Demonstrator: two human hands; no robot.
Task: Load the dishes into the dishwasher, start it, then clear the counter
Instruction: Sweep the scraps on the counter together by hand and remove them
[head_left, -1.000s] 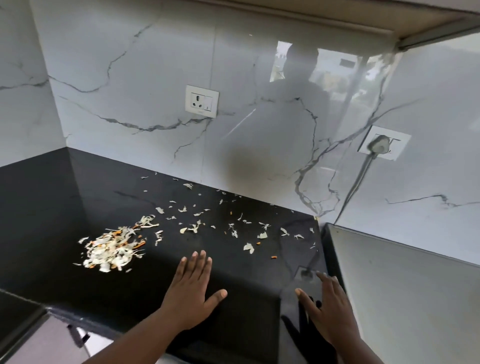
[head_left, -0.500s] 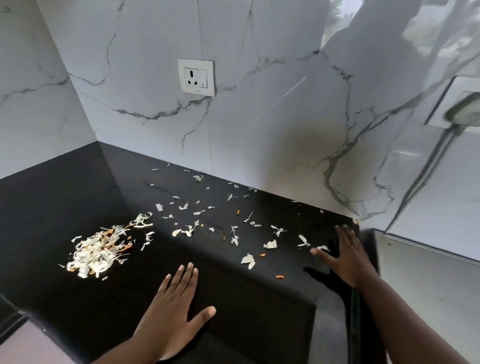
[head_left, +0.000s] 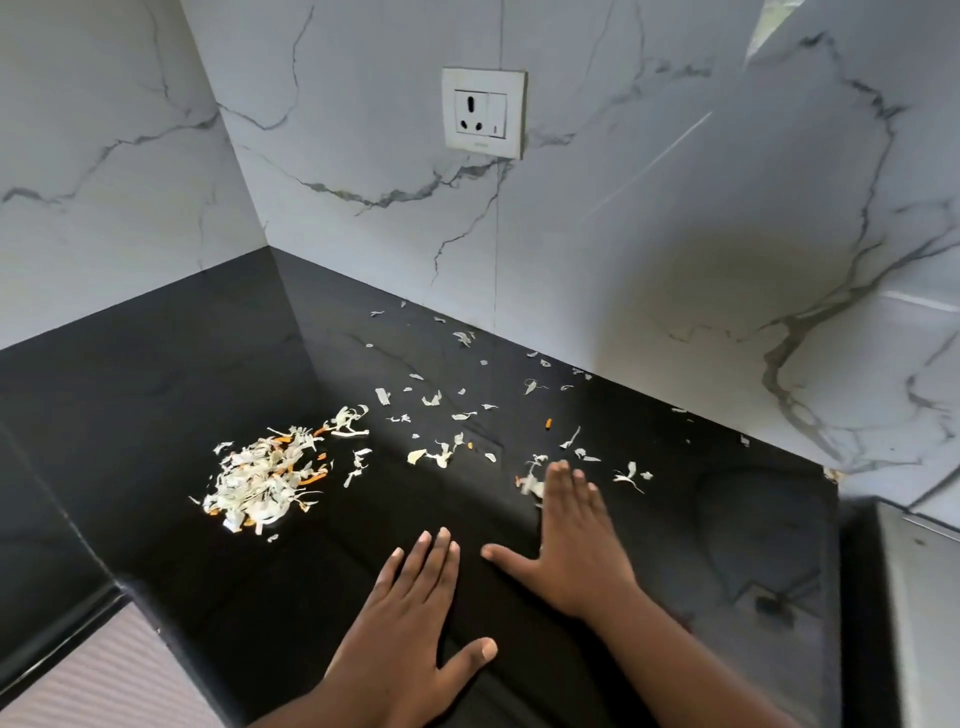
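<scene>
A heap of white and orange vegetable peelings (head_left: 267, 478) lies on the black counter (head_left: 156, 364) at the left. Loose scraps (head_left: 457, 415) are scattered from the heap toward the back wall and the right. My right hand (head_left: 571, 540) lies flat on the counter, fingers together, thumb out to the left, its fingertips touching a few scraps. Just left of it and nearer to me, my left hand (head_left: 405, 634) rests flat near the counter's front edge, fingers spread. Neither hand holds anything.
White marble walls meet in a corner behind the counter. A wall socket (head_left: 483, 111) sits above the scraps. At the right the counter ends beside a grey appliance top (head_left: 924, 597). The counter's front edge steps down at the lower left.
My right hand has swept left across the counter from its right end to the middle, reaching the scraps. The view has shifted closer and to the left. My left hand has stayed about where it was.
</scene>
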